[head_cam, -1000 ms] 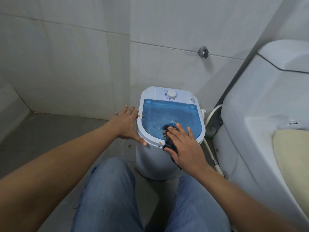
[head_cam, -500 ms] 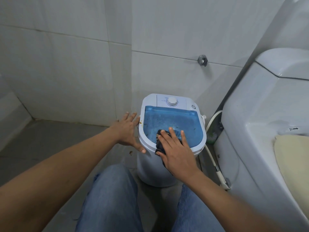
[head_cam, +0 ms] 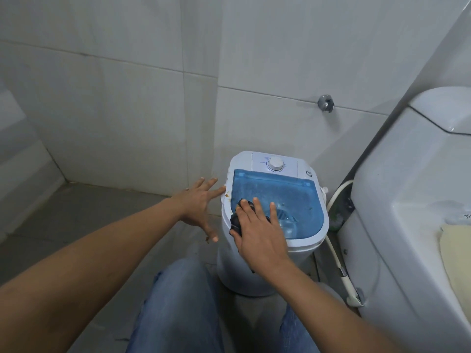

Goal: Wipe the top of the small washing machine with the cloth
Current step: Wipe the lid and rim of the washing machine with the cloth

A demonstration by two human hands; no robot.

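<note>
A small white washing machine [head_cam: 313, 245] with a see-through blue lid [head_cam: 285, 197] and a white dial [head_cam: 275, 164] stands on the floor against the tiled wall. My right hand [head_cam: 257, 230] lies flat on the lid's near left corner and presses a dark cloth [head_cam: 235, 221] onto it; only the cloth's left edge shows from under the palm. My left hand [head_cam: 201, 205] is spread with fingers apart against the machine's left side, its fingertips at the rim. Brown specks mark the left rim and the lid.
A white toilet [head_cam: 407, 200] with a cream seat cover stands close on the right. A white hose [head_cam: 336, 253] runs down between toilet and machine. A chrome wall valve [head_cam: 325, 102] sits above. My jeans-clad knees [head_cam: 178, 301] are below. Grey floor lies to the left.
My right hand slid the cloth leftwards across the front of the lid to its near left corner. My left hand loosened its hold on the rim and spread out. The view tilted up.
</note>
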